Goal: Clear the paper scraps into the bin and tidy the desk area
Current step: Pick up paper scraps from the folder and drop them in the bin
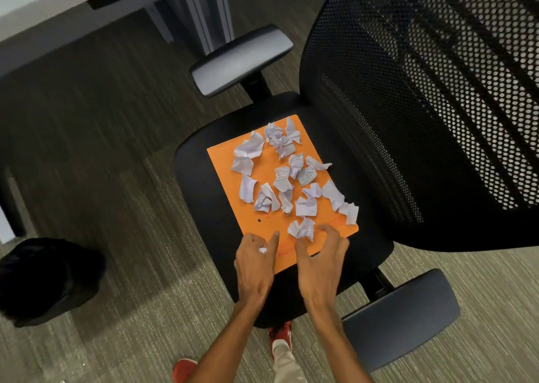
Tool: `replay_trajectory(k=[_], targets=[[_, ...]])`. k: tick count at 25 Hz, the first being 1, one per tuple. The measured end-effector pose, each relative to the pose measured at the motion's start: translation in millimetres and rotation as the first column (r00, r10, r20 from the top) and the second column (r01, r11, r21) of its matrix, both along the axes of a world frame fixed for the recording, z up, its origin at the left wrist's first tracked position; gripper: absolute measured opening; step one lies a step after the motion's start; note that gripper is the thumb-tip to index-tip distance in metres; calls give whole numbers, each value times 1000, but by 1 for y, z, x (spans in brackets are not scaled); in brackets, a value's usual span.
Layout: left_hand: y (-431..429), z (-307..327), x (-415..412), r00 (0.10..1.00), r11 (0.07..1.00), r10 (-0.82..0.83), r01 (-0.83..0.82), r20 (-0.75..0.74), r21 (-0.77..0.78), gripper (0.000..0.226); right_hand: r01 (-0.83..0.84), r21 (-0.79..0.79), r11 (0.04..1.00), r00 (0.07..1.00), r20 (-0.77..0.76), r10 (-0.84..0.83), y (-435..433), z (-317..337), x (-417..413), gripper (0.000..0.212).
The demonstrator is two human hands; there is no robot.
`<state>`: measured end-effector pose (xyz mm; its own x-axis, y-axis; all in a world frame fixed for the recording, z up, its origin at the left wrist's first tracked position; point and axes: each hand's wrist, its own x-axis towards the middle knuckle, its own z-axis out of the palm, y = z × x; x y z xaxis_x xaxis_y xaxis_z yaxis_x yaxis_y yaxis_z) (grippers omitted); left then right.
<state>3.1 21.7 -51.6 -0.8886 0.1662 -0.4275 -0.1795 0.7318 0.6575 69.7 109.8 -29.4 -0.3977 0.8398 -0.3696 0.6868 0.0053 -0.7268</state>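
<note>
Several crumpled white paper scraps [281, 178] lie scattered on an orange folder [224, 161] that rests on the black seat of an office chair [198, 161]. My left hand [255, 261] is over the folder's near edge, fingers curled around a small white scrap, index finger pointing out. My right hand [319, 258] hovers beside it with fingers spread, its fingertips at the nearest crumpled scrap [302, 228]. A black bin [43, 277] stands on the floor at the left.
The chair's mesh backrest [423, 105] rises on the right, with armrests at the far side [242, 58] and the near right [399, 315]. A grey desk [43, 26] and its legs stand at the top left. Carpet covers the floor; my red shoes [280, 333] show below.
</note>
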Motion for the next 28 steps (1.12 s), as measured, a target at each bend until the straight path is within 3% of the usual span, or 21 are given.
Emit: replay_trajectory(k=[2,5,10,13,17,21,26,28], targets=[[-1,1,-6,992,995,-89,85,-85,-48,35,-135,82,987,984,128,124,13,-6,-6,64],[0,2,-10,985,992,-121,117,-126,-37,13,-315,117,942,921,278,274,19,-16,-17,74],[7,-2,-20,932,960,-263,228,-250,-161,44,-457,149,877,860,325,393,11,-34,-20,56],[10,-10,-31,920,943,-309,262,-243,-205,54,-484,147,863,847,327,419,5,-39,-19,39],[19,-16,-39,925,938,-340,320,-168,-134,61,-467,150,872,859,309,407,4,-39,-21,23],[27,-21,-42,920,917,-384,371,-77,-146,58,-491,194,850,852,310,422,6,-41,-21,19],[26,-19,-38,937,942,-317,294,-147,-159,30,-550,264,792,829,290,478,11,-39,-23,13],[24,-20,-36,948,950,-293,272,-128,-154,23,-519,239,820,851,231,471,12,-37,-23,11]])
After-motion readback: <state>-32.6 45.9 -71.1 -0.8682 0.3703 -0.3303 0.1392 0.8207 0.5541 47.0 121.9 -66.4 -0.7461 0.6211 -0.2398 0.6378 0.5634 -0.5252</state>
